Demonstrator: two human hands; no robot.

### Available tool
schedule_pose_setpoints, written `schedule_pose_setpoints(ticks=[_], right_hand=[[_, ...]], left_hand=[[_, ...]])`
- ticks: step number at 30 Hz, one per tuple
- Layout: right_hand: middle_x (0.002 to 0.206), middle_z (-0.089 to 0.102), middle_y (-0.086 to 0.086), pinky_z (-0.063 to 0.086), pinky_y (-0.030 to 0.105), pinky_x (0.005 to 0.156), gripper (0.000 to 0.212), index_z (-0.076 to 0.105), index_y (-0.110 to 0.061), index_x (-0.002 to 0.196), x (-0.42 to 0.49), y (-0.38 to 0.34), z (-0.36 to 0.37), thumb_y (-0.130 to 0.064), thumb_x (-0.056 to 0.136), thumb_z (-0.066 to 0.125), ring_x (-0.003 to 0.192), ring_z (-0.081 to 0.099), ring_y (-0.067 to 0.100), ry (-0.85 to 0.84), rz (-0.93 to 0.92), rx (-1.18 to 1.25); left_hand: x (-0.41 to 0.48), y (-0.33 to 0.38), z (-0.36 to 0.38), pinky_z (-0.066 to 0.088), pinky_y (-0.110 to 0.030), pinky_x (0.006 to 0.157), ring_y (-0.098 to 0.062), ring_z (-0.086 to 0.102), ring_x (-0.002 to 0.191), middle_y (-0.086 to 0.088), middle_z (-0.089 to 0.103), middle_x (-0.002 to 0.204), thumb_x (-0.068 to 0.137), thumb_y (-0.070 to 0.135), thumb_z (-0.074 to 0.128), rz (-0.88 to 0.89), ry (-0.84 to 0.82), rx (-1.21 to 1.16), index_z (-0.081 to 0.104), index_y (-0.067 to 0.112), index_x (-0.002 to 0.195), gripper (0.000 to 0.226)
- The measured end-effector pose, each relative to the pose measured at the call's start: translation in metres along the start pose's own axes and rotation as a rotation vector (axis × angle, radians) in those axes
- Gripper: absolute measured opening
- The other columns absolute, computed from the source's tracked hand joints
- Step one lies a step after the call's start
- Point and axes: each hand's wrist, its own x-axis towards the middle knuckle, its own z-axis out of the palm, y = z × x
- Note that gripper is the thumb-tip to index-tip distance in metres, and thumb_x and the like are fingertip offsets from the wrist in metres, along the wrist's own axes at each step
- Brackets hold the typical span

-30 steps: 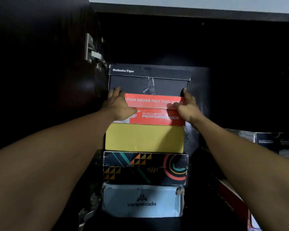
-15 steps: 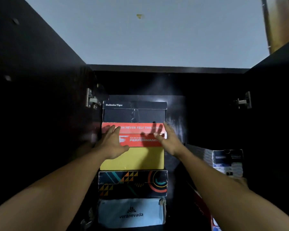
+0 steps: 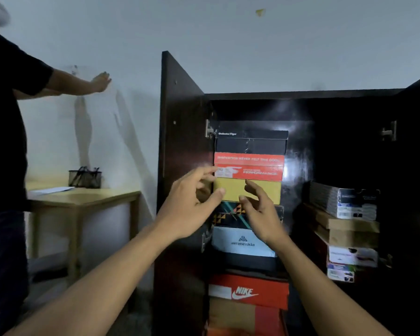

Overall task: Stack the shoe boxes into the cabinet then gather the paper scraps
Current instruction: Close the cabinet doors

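A tall stack of shoe boxes stands inside the dark cabinet (image 3: 301, 94). From the top: a black box (image 3: 251, 141), a red box (image 3: 249, 168), a yellow box (image 3: 262, 191), a patterned box (image 3: 224, 218), a pale blue box (image 3: 240, 242), then a red Nike box (image 3: 249, 291). My left hand (image 3: 187, 209) and my right hand (image 3: 260, 209) hover in front of the yellow and patterned boxes, apart from the stack, fingers spread and holding nothing.
A second, lower pile of boxes (image 3: 347, 229) fills the cabinet's right side. The left door (image 3: 180, 141) stands open. Another person (image 3: 7, 166) stands at far left, arm against the wall, beside a wooden table (image 3: 83, 200) with a mesh pen holder (image 3: 85, 178).
Both hands have let go of the red box and drawn back from the stack. The view has pulled away and turned left, showing the lower boxes, the table and the other person.
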Motion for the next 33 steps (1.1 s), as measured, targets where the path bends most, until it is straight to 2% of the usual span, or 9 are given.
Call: schedule_pose_setpoints(ticks=[3,7,11,14,17,21,25,29,33], right_hand=[[0.143,0.051,-0.007,0.042,0.021,0.107,0.047,0.044,-0.026,0.145,-0.026,-0.015,0.050,-0.024,0.100,0.057,0.128,0.051,0.003,-0.075,-0.042,0.029],[0.138,0.054,-0.008,0.040,0.002,0.092,0.045,0.048,-0.020,0.143,-0.048,-0.035,0.103,-0.019,0.100,0.057,0.116,0.052,-0.014,-0.144,-0.046,0.079],[0.137,0.057,-0.003,0.041,0.003,0.090,0.042,0.051,-0.014,0.141,-0.050,-0.040,0.131,-0.015,0.100,0.056,0.110,0.053,-0.019,-0.153,-0.072,0.099],[0.135,0.060,0.001,0.044,0.009,0.095,0.038,0.054,-0.012,0.139,-0.046,-0.041,0.140,-0.012,0.100,0.055,0.112,0.056,-0.013,-0.145,-0.090,0.104],[0.131,0.063,-0.001,0.048,0.026,0.101,0.035,0.057,-0.015,0.136,-0.044,-0.037,0.141,-0.015,0.101,0.053,0.114,0.059,-0.002,-0.141,-0.103,0.105],[0.132,0.061,-0.004,0.046,0.025,0.102,0.036,0.056,-0.020,0.138,-0.050,-0.034,0.126,-0.020,0.103,0.052,0.120,0.056,0.001,-0.093,-0.165,0.083],[0.138,0.054,-0.016,0.041,0.019,0.105,0.044,0.044,-0.030,0.146,-0.061,-0.028,0.093,-0.022,0.103,0.051,0.128,0.052,0.004,-0.052,-0.246,-0.002],[0.136,0.051,-0.014,0.038,0.016,0.106,0.052,0.042,-0.025,0.148,-0.067,-0.009,0.045,-0.016,0.100,0.058,0.130,0.047,0.001,-0.006,-0.287,-0.135],[0.153,0.039,-0.018,0.041,0.023,0.111,0.082,0.023,-0.037,0.155,-0.067,0.019,-0.007,-0.017,0.091,0.071,0.140,0.039,0.002,-0.044,-0.196,-0.272]], left_hand=[[-0.035,-0.014,-0.034,0.048,-0.015,0.067,-0.002,0.061,0.088,0.015,0.063,0.103,0.090,0.033,0.067,-0.034,0.144,-0.027,0.062,0.029,0.125,0.036],[-0.059,-0.053,-0.056,0.050,-0.024,0.071,-0.011,0.059,0.081,0.006,0.061,0.096,0.093,0.025,0.064,-0.135,0.305,-0.030,0.062,0.026,0.123,0.030],[-0.067,-0.086,-0.056,0.046,-0.024,0.093,-0.013,0.059,0.107,0.005,0.062,0.123,0.099,0.021,0.055,-0.293,0.168,0.022,0.054,0.020,0.139,0.039],[-0.068,-0.094,-0.053,0.038,0.000,0.080,-0.007,0.057,0.106,0.011,0.062,0.123,0.102,0.012,0.049,-0.318,0.022,-0.020,0.054,0.023,0.140,0.040],[-0.069,-0.098,-0.049,0.039,0.001,0.069,-0.007,0.053,0.092,0.012,0.063,0.117,0.103,0.008,0.046,-0.314,-0.015,-0.097,0.053,0.034,0.137,0.044],[-0.069,-0.096,-0.036,0.032,0.009,0.081,0.016,0.050,0.104,0.010,0.058,0.132,0.103,0.007,0.045,-0.271,-0.061,-0.171,0.052,0.037,0.137,0.046],[-0.062,-0.087,-0.004,0.036,0.005,0.084,0.025,0.048,0.108,0.013,0.059,0.131,0.103,0.011,0.047,-0.210,-0.113,-0.267,0.054,0.036,0.136,0.042],[-0.046,-0.073,0.043,0.034,-0.002,0.099,0.014,0.046,0.122,0.015,0.056,0.134,0.102,0.006,0.047,-0.077,-0.209,-0.253,0.050,0.041,0.139,0.050],[-0.018,-0.071,0.096,0.028,-0.030,0.117,-0.004,0.030,0.141,0.012,0.037,0.150,0.101,0.010,0.050,0.014,-0.301,-0.135,0.041,0.050,0.143,0.059]])
